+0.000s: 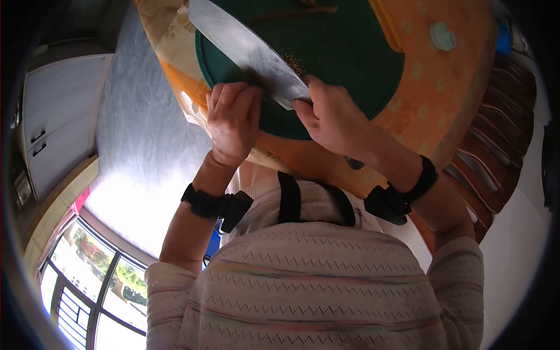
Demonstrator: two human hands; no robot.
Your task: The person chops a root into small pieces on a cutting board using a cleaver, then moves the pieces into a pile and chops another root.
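A broad steel cleaver [251,52] is in my right hand [338,119], whose fingers are wrapped round its handle end. The blade slants up and left across a round dark green cutting board [361,87]. My left hand [233,122] is at the board's near left edge with its fingers curled down, close to the blade. Whatever those fingers hold, if anything, is hidden. Brown crumbs [293,64] lie beside the blade on its right side. A thin brown stick-like piece [297,13] rests on the far part of the board.
A patterned orange-yellow cloth [431,99] covers the table. A yellow bar-shaped piece [386,24] lies over the board's far right edge. Farther right stands a small pale green translucent object [443,37]. A brown slatted wooden chair [496,140] is to the right.
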